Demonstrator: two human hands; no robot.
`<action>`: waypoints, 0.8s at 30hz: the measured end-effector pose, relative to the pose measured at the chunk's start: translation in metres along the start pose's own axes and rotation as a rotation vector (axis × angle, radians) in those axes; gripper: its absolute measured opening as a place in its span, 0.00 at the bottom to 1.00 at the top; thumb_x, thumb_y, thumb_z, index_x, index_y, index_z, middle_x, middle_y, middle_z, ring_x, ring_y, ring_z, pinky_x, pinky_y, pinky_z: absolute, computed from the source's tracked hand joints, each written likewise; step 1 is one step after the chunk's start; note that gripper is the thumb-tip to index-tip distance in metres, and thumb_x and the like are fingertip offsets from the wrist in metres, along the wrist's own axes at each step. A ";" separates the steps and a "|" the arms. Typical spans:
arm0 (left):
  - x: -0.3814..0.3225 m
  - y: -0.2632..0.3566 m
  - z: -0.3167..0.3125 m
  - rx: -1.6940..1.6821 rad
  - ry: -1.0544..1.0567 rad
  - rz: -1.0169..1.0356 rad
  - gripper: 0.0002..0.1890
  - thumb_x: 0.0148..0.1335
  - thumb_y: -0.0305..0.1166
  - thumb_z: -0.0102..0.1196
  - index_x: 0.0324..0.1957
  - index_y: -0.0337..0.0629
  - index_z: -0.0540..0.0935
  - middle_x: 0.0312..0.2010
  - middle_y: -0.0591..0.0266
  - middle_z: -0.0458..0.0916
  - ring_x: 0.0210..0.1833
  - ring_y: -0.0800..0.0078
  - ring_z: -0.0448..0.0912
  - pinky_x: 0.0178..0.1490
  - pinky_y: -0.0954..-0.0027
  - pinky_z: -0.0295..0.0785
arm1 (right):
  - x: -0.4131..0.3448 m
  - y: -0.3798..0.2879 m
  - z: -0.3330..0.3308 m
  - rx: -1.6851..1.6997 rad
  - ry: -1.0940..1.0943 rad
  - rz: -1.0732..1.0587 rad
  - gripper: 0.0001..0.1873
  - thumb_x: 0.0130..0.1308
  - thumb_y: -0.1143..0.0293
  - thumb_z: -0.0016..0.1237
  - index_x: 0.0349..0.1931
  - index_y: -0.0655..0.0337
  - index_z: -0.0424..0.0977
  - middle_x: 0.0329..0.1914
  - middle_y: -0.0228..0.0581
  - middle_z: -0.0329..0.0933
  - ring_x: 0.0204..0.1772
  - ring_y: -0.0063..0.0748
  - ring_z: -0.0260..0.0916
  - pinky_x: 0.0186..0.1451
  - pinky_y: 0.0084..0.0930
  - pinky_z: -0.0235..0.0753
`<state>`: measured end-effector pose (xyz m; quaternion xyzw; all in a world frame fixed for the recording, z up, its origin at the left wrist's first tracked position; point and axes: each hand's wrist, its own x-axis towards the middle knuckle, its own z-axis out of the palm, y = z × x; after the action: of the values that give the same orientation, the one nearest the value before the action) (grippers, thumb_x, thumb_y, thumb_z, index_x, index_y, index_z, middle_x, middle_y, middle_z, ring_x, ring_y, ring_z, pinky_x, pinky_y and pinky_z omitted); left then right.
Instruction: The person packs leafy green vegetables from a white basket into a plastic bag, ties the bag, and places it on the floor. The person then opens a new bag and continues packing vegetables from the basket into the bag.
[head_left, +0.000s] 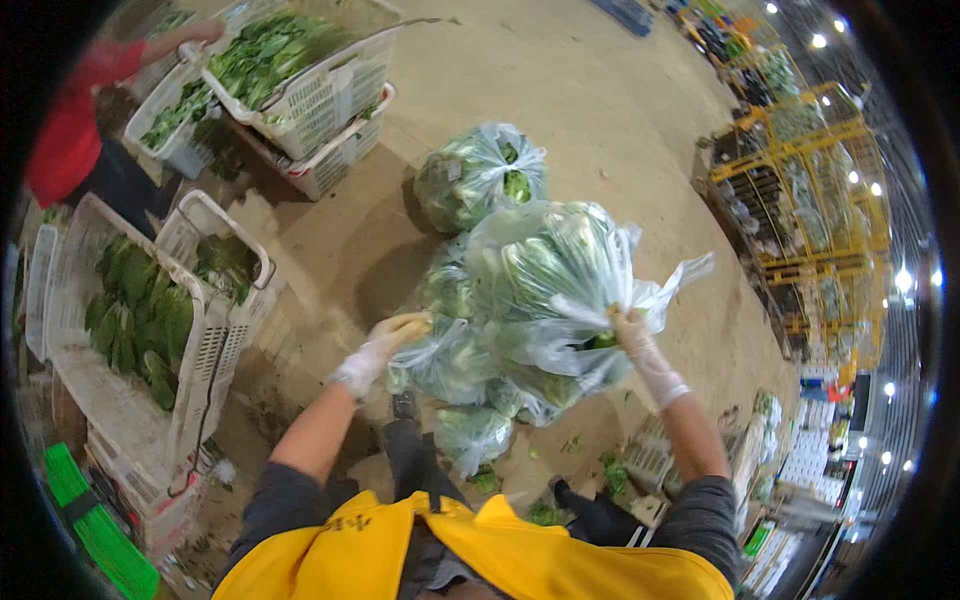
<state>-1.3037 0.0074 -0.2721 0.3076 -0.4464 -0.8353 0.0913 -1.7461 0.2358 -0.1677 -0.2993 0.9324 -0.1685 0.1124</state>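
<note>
My right hand (636, 341), in a thin clear glove over a yellowish one, grips the gathered neck of a large clear plastic bag of leafy greens (551, 262). This bag is up in front of me, above other filled bags. My left hand (394, 337), gloved likewise, is at the left edge of a lower bag of greens (442, 367); whether its fingers hold the plastic is unclear. Another tied bag of greens (476, 180) sits on the floor beyond, and a smaller one (472, 435) lies close to my feet. The large bag partly hides the bags beneath it.
White crates of leafy greens (322, 97) are stacked at upper left, near a person in red (67, 142). Another crate (187, 367) with dark leaves stands left. Yellow-framed cage trolleys (817, 217) line the right. Loose leaves (546, 513) litter the concrete floor (600, 90).
</note>
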 end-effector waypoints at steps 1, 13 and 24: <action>-0.031 -0.007 -0.027 0.046 0.161 -0.040 0.25 0.69 0.44 0.54 0.63 0.43 0.75 0.56 0.59 0.79 0.60 0.70 0.74 0.66 0.67 0.66 | 0.009 -0.026 0.029 0.073 -0.214 0.018 0.21 0.64 0.56 0.52 0.46 0.67 0.77 0.29 0.39 0.77 0.34 0.31 0.72 0.39 0.32 0.72; -0.593 -0.199 -0.012 -0.020 1.647 -0.480 0.13 0.68 0.40 0.52 0.44 0.43 0.83 0.34 0.62 0.82 0.36 0.74 0.77 0.38 0.69 0.72 | 0.118 -0.060 0.222 -1.626 -0.735 -0.615 0.29 0.73 0.63 0.36 0.73 0.60 0.56 0.80 0.43 0.46 0.83 0.39 0.32 0.81 0.42 0.26; -0.505 -0.275 0.183 -0.294 1.792 -1.058 0.27 0.64 0.56 0.50 0.39 0.40 0.87 0.40 0.47 0.85 0.46 0.52 0.82 0.53 0.55 0.72 | -0.068 -0.301 0.392 -0.405 -1.272 -0.834 0.26 0.72 0.60 0.42 0.66 0.62 0.63 0.70 0.43 0.57 0.73 0.37 0.46 0.71 0.39 0.42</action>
<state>-0.9782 0.5098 -0.1990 0.9549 0.0816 -0.2815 0.0479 -1.4135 -0.0503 -0.4054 -0.6780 0.5124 0.1801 0.4952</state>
